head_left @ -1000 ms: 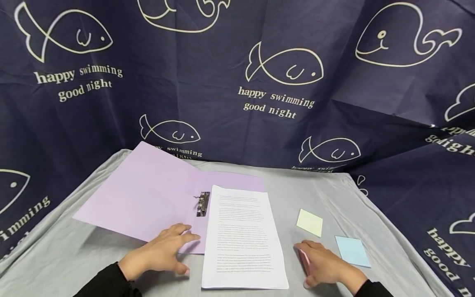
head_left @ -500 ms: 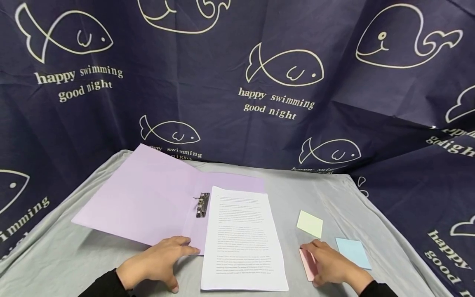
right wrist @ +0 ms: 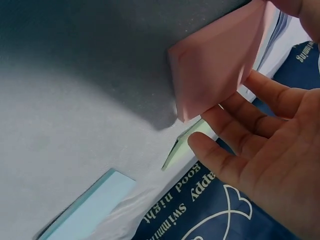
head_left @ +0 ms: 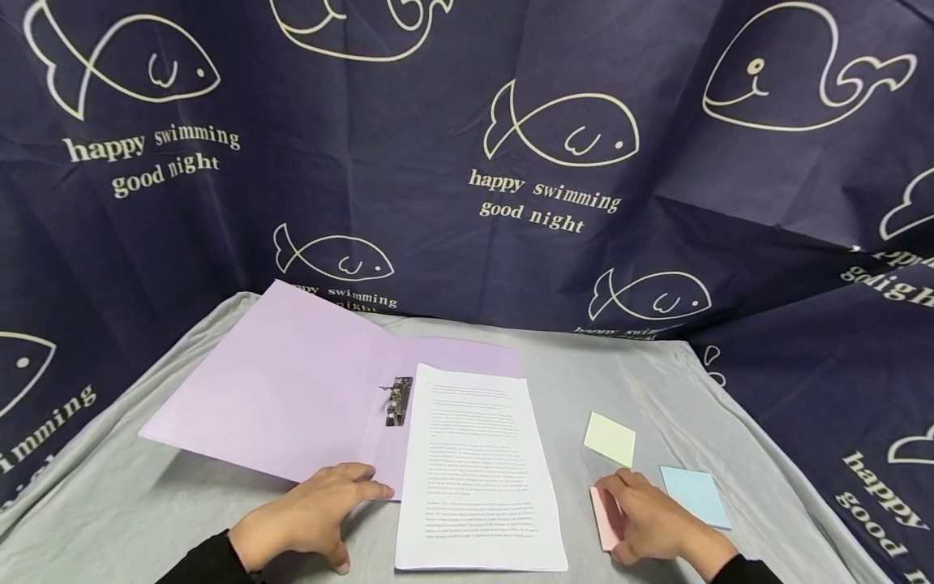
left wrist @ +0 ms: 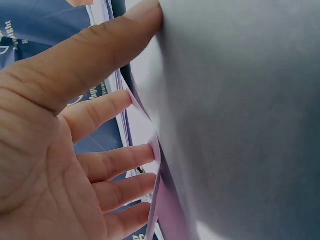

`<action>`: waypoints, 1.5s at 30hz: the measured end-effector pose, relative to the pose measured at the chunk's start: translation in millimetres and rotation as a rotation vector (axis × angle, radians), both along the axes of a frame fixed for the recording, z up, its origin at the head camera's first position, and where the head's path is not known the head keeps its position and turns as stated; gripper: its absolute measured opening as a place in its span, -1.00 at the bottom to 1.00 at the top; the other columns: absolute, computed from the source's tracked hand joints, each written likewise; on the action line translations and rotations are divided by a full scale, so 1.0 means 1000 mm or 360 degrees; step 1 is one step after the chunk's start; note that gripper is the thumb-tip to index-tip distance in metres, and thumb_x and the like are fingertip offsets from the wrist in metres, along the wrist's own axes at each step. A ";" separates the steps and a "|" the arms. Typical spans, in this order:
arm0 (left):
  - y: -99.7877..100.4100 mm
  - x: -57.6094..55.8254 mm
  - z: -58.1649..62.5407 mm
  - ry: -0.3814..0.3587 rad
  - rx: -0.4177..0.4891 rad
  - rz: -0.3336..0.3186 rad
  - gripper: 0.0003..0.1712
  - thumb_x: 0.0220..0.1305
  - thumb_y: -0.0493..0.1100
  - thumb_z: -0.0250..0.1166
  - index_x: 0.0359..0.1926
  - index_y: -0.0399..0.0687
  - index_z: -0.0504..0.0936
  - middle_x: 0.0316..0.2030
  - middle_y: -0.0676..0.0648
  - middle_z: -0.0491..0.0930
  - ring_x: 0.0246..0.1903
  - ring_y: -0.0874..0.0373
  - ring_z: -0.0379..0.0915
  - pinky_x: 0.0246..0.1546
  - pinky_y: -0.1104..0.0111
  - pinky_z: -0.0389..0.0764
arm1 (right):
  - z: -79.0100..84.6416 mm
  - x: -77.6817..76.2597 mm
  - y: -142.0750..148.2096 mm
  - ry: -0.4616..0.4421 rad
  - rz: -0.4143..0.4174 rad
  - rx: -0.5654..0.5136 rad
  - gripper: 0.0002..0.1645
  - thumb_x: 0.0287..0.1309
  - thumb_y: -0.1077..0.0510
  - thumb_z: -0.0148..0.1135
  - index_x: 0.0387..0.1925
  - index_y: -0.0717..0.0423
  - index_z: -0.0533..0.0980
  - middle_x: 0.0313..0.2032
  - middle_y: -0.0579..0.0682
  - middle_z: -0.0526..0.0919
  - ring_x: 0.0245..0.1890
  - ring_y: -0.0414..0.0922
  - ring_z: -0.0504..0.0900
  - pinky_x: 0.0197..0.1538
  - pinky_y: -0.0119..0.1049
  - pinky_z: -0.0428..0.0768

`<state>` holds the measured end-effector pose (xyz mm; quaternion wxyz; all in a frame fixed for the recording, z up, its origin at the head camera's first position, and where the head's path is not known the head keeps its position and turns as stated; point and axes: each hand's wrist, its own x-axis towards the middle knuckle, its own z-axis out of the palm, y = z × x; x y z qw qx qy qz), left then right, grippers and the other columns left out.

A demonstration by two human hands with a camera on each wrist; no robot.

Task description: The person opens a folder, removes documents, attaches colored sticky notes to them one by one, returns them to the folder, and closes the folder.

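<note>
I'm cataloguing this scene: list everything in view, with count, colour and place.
Folder: 1, lilac, open, left
Clip: 1, metallic, inside folder
Paper stack: 1, white, overlapping folder
Pink pad: 1, pink, right of paper stack
Green pad: 1, pale green, beyond pink pad
Blue pad: 1, light blue, rightmost pad
Cloth: 1, grey, underneath
Backdrop: 1, navy with white prints, behind
Sleeves: 2, black, bottom
Left hand: 1, touching folder's near edge
Right hand: 1, holding pink pad

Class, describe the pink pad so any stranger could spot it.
On the grey cloth, find the white paper stack. Just right of it, at the right hand, is the small pad. It alone is pink; its neighbours are the green pad and blue pad.
</note>
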<state>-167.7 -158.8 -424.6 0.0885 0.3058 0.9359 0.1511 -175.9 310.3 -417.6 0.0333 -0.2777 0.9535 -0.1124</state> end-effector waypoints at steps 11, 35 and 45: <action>0.000 -0.001 0.008 -0.0022 0.0049 -0.0009 -0.19 -0.33 0.01 0.67 0.10 0.01 0.68 0.13 -0.26 0.62 0.16 -0.25 0.51 0.11 -0.19 0.52 | 0.022 -0.009 -0.019 0.0324 0.0162 -0.0135 -0.07 -0.55 -0.05 0.68 0.00 0.18 0.53 -0.24 -0.20 0.48 -0.28 -0.33 0.40 -0.26 -0.35 0.51; 0.081 -0.016 0.041 0.0416 0.0535 -0.0076 -0.13 0.09 0.13 0.51 0.35 -0.16 0.46 -0.06 -0.10 0.75 -0.03 0.01 0.66 0.00 0.00 0.58 | 0.086 -0.015 -0.119 0.0292 0.0303 -0.0366 -0.29 -0.31 -0.10 0.60 -0.02 -0.01 0.56 -0.13 -0.19 0.64 -0.14 -0.29 0.50 -0.02 -0.19 0.44; 0.096 -0.013 0.040 0.0427 0.0670 -0.0007 -0.01 -0.07 0.25 0.57 0.33 -0.11 0.48 -0.09 0.01 0.75 -0.05 0.11 0.63 0.01 0.14 0.49 | 0.083 -0.008 -0.136 0.0233 0.0369 -0.0340 -0.29 -0.32 -0.03 0.62 -0.01 -0.05 0.56 -0.06 -0.18 0.66 -0.05 -0.25 0.55 -0.04 -0.26 0.41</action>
